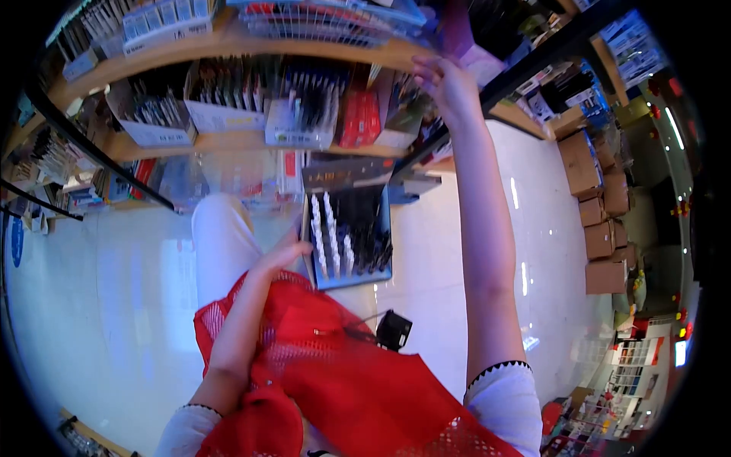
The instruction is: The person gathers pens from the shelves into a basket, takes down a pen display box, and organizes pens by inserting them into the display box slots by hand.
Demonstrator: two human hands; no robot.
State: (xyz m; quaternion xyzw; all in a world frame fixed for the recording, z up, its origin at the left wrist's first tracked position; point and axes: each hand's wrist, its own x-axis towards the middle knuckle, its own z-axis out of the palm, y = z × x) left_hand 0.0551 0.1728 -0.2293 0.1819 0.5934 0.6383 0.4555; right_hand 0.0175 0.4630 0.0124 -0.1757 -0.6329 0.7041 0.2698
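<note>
My left hand (286,253) grips the left side of an open-topped box (354,281), its thumb at the rim and the other fingers mostly hidden. Upright rows of slim white and black pieces (335,236), which look like pens, fill the box. The box's dark printed lid flap (346,174) stands up at the far side. Stretched forward, my right hand (445,85) is at the edge of the upper shelf, beside a purple box (480,59). Its fingers look apart, and I see nothing held in them.
Ahead are wooden shelves (228,46) on black metal posts (99,156). White display boxes (225,116) of packaged goods, a red box (359,118) and a wire basket (312,29) stand on them. Brown cartons (601,236) are stacked along the right. A small black device (394,330) hangs near my vest.
</note>
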